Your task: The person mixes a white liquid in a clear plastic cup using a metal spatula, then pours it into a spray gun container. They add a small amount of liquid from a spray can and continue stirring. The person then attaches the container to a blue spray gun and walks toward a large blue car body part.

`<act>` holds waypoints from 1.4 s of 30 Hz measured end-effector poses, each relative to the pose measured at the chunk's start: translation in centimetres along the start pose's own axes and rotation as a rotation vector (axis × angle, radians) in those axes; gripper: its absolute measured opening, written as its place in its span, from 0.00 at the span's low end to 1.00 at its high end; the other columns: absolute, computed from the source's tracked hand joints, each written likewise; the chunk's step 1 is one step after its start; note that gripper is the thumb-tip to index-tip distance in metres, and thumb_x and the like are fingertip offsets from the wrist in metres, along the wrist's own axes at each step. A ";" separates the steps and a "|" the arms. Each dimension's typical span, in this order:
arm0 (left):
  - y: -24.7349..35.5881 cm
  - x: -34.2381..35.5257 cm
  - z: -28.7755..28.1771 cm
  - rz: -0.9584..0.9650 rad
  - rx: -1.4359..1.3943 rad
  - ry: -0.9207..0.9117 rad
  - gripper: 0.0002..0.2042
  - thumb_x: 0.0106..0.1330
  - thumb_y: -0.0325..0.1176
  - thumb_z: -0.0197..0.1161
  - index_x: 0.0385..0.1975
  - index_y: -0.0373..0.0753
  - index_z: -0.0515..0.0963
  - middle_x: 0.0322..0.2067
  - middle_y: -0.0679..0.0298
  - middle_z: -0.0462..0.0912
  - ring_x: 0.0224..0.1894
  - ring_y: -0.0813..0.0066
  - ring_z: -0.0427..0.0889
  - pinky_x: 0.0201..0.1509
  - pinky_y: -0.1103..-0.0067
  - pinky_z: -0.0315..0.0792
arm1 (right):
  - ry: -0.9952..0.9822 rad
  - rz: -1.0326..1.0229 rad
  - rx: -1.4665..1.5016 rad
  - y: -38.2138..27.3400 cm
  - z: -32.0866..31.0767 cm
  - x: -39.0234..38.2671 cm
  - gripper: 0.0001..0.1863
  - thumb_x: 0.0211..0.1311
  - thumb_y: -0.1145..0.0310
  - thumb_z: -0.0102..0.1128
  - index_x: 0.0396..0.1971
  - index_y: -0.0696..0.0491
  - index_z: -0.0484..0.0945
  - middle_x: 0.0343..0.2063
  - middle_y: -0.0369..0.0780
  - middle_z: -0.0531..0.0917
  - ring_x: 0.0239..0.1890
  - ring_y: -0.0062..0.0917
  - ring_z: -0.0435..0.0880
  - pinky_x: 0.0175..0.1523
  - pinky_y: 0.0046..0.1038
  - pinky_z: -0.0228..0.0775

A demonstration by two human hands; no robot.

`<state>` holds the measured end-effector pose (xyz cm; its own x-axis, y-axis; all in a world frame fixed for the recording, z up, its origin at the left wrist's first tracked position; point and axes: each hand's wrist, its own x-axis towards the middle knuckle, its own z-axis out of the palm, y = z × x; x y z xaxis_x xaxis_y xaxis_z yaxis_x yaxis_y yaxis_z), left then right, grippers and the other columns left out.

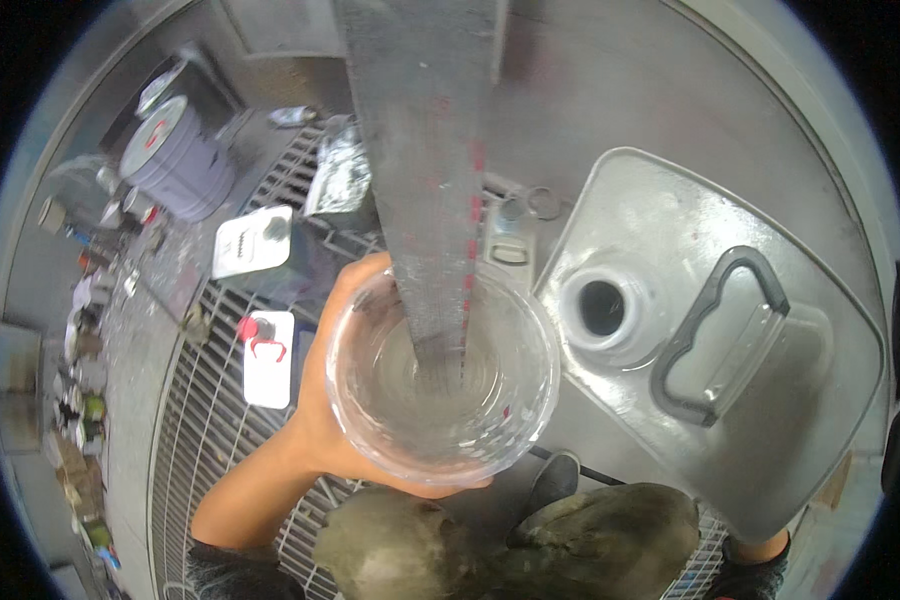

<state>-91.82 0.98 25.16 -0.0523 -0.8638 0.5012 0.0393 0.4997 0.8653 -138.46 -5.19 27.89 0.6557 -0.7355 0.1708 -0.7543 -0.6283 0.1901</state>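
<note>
Near the middle of the view, my left hand [335, 400] is wrapped round a clear plastic cup [445, 460]. A wide metal measuring ruler [435, 180] with red marks stands in the cup, its lower end near the bottom. Whether liquid lies in the cup is hard to tell. Close beside the cup on the right is a large rectangular metal can [620, 430], tilted, with an uncapped pale spout [610, 310] and a black carrying handle [730, 330]. My right hand [760, 550] shows only at the wrist, at the can's lower edge; its fingers are hidden behind the can.
Below is a metal grate [195, 430]. On it stand a white-topped can with a red cap [268, 360], another white-topped can [255, 245] and a silvery container [342, 180]. A lidded pail [180, 160] stands at the far left. Several small containers line the left wall.
</note>
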 end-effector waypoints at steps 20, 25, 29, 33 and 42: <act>-2.5 -8.1 -4.1 -0.119 0.196 0.118 0.69 0.24 0.43 0.92 0.73 0.35 0.55 0.67 0.52 0.67 0.69 0.58 0.70 0.74 0.63 0.63 | 0.186 0.947 1.114 -12.1 18.7 1.8 0.59 0.46 0.67 0.82 0.72 0.59 0.47 0.63 0.51 0.67 0.63 0.38 0.70 0.70 0.37 0.60; -4.2 -7.9 -4.1 -0.113 -0.025 0.175 0.68 0.24 0.42 0.92 0.73 0.35 0.55 0.67 0.51 0.67 0.69 0.57 0.70 0.73 0.62 0.65 | 0.193 0.887 1.056 -12.3 19.8 1.0 0.53 0.46 0.68 0.82 0.68 0.61 0.54 0.61 0.50 0.69 0.62 0.37 0.71 0.69 0.37 0.61; -4.4 -7.8 -4.1 -0.163 -0.070 0.200 0.68 0.24 0.42 0.92 0.72 0.35 0.56 0.67 0.51 0.67 0.69 0.56 0.70 0.73 0.62 0.65 | 0.054 0.772 1.179 -11.9 20.4 -0.1 0.47 0.47 0.74 0.81 0.65 0.62 0.59 0.58 0.50 0.74 0.59 0.36 0.76 0.65 0.35 0.68; -2.7 -7.6 -4.4 -0.230 0.092 0.175 0.69 0.25 0.42 0.92 0.73 0.36 0.52 0.65 0.51 0.69 0.68 0.56 0.71 0.73 0.61 0.67 | -0.127 0.644 1.057 -11.1 22.1 -1.5 0.54 0.42 0.70 0.83 0.68 0.62 0.57 0.61 0.49 0.69 0.63 0.38 0.70 0.71 0.38 0.58; -3.6 -7.1 -4.5 0.122 0.626 0.212 0.74 0.35 0.44 0.92 0.72 0.38 0.33 0.69 0.48 0.53 0.62 0.51 0.77 0.63 0.60 0.81 | 0.037 0.395 0.968 -12.6 22.0 -0.3 0.73 0.37 0.67 0.85 0.73 0.55 0.30 0.67 0.48 0.55 0.71 0.38 0.58 0.73 0.42 0.52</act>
<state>-87.15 5.03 18.40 0.1150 -0.7609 0.6386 -0.5571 0.4828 0.6757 -129.88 -2.67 4.15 0.3452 -0.9347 0.0848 -0.6080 -0.2915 -0.7384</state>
